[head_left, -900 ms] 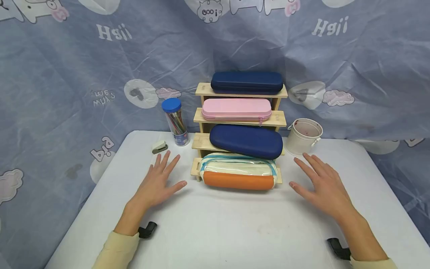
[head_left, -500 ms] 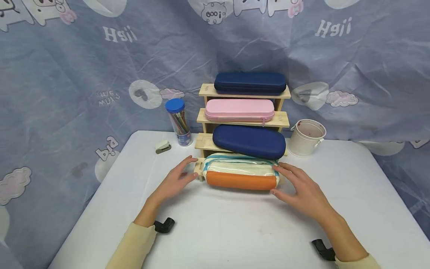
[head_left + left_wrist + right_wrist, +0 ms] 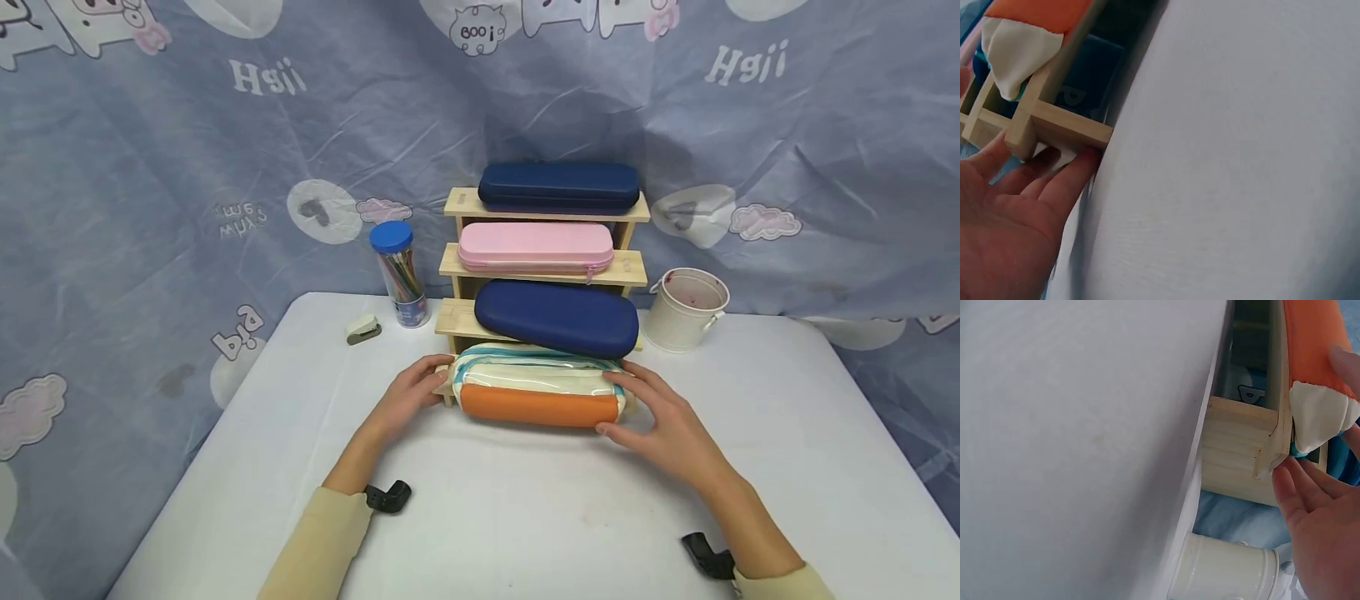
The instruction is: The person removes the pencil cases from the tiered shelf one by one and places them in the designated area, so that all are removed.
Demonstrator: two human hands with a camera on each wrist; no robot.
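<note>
A right hand (image 3: 671,433) curls thumb and forefinger about the right end of an orange-and-cream pouch (image 3: 536,406), its other fingertips at the wood, while a left hand (image 3: 403,404) touches the opposite end of the wooden rack (image 3: 452,317); whether it clamps the wood cannot be told. The pouch lies on the bottom step, nearest the worktop's (image 3: 525,533) front edge. Above rest a blue case (image 3: 555,317), slightly askew, a pink case (image 3: 536,244) and a navy case (image 3: 558,187). A blue-lidded jar (image 3: 407,287) and a stapler (image 3: 363,328) sit toward the worktop's far left corner; a cream pail (image 3: 678,325) stands near the far edge, right of the rack.
</note>
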